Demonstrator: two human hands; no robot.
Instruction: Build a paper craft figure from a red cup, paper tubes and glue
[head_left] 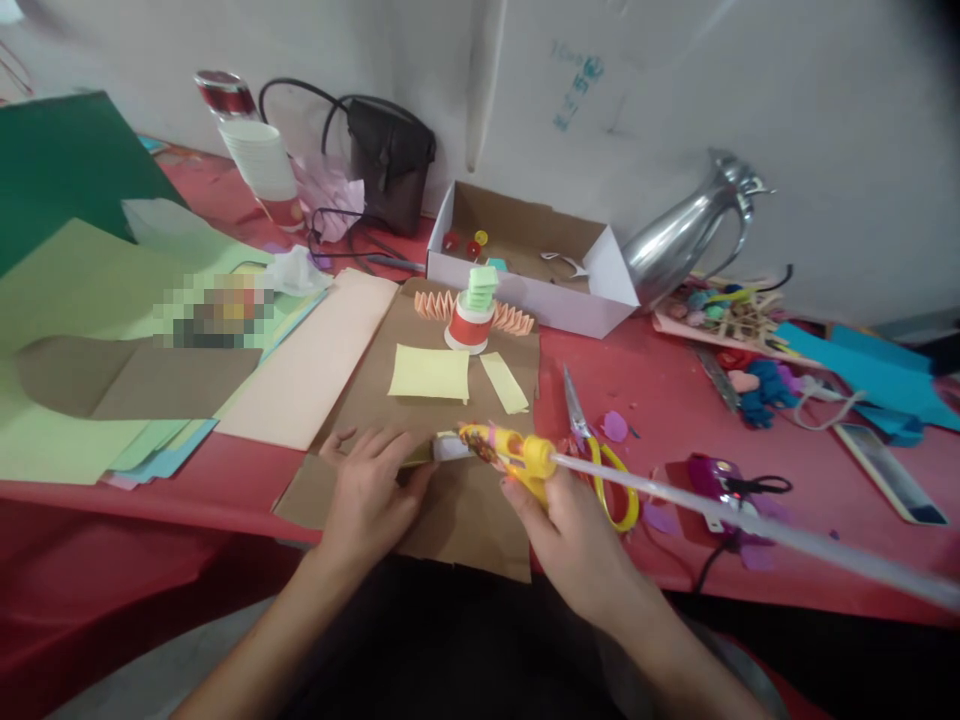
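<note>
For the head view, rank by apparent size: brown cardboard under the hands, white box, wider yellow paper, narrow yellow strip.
Largest to smallest:
1. Brown cardboard
2. White box
3. Wider yellow paper
4. Narrow yellow strip

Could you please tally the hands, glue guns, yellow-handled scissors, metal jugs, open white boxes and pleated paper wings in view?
Hands: 2
Yellow glue gun: 1
Yellow-handled scissors: 1 pair
Metal jug: 1
Open white box: 1
Pleated paper wings: 2
Total: 8
</note>
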